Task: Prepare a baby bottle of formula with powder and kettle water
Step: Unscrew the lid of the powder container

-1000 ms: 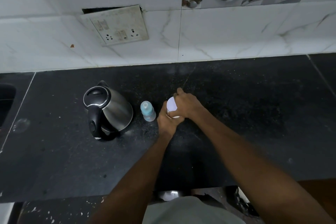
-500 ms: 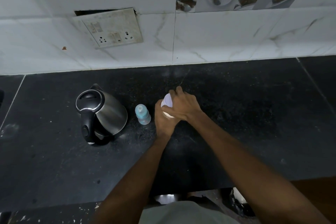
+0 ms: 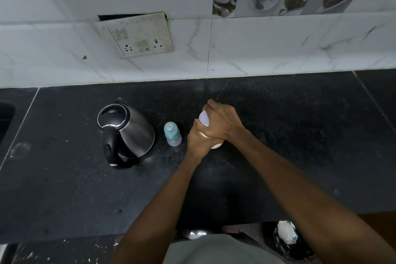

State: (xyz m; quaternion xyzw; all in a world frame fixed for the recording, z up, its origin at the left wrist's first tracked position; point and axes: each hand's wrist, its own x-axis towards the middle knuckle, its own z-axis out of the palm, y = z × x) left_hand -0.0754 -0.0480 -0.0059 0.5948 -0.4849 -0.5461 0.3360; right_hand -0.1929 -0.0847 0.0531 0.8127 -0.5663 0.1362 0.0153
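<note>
I had the powder container [image 3: 211, 135] standing on the counter [image 3: 278, 146], my left hand [image 3: 198, 141] gripping its body and my right hand [image 3: 221, 122] curled round its lid [image 3: 203, 118]; just left stood the baby bottle [image 3: 172, 134], then the kettle [image 3: 126, 133].

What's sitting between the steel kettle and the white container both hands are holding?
In the head view, a small clear baby bottle with a blue teat stands on the black counter between the steel kettle and the white lilac-lidded container.
</note>
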